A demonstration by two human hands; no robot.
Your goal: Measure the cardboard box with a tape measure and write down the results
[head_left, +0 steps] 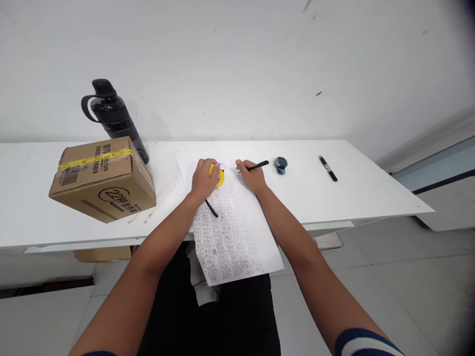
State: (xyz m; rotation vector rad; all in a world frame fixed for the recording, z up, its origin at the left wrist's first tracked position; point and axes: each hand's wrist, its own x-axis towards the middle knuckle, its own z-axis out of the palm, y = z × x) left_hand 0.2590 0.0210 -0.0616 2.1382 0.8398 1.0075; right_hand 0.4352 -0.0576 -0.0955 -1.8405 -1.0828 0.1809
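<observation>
My left hand (pixel 202 179) is closed around a yellow tape measure (pixel 220 178) with a black strap (pixel 211 208) trailing below it. It rests over the upper left of a long sheet of paper (pixel 241 232) covered in rows of dark handwriting. In my right hand (pixel 252 176) is a slim black pen (pixel 259 165), its tip down near the top of the paper and its rear end pointing right. The sheet's lower part hangs past the desk's front edge, above my lap.
On the left stand a cardboard box (pixel 111 178) with yellow tape and, behind it, a black water bottle (pixel 111 111). A blue watch (pixel 281 165) and a black marker (pixel 328 168) lie to the right on the white desk (pixel 356 193). A wall (pixel 230 74) backs the desk.
</observation>
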